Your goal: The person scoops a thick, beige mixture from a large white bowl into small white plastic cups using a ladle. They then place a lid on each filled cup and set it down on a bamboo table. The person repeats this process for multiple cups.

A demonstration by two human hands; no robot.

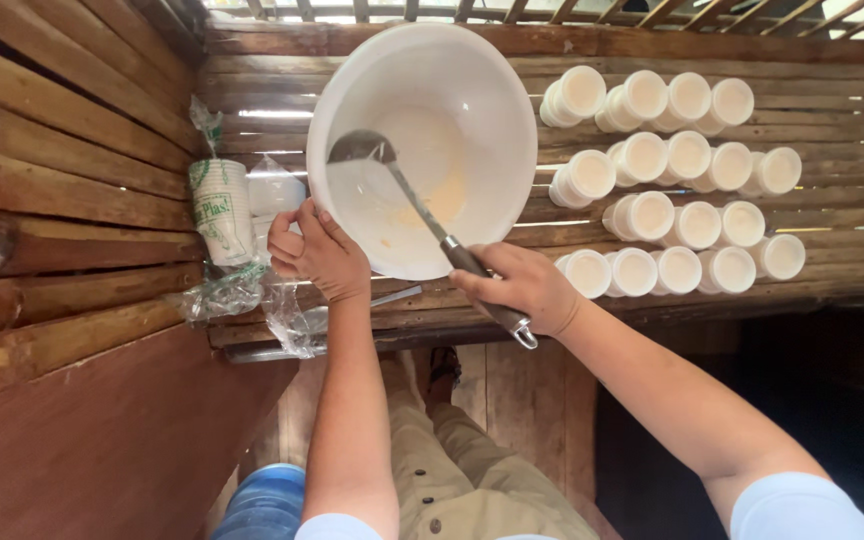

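- The big white bowl (422,140) is tipped up on the bamboo desk (652,40) and held at its rim by the left hand (320,252), so the little yellow mix pools low.
- A metal ladle (392,180) is clenched by the right hand (522,285) and dipped inside.
- Filled white cups (682,210) are lined up beside the bowl.

Both hands (317,250) (522,285) closed in grips — forearms extended forward.
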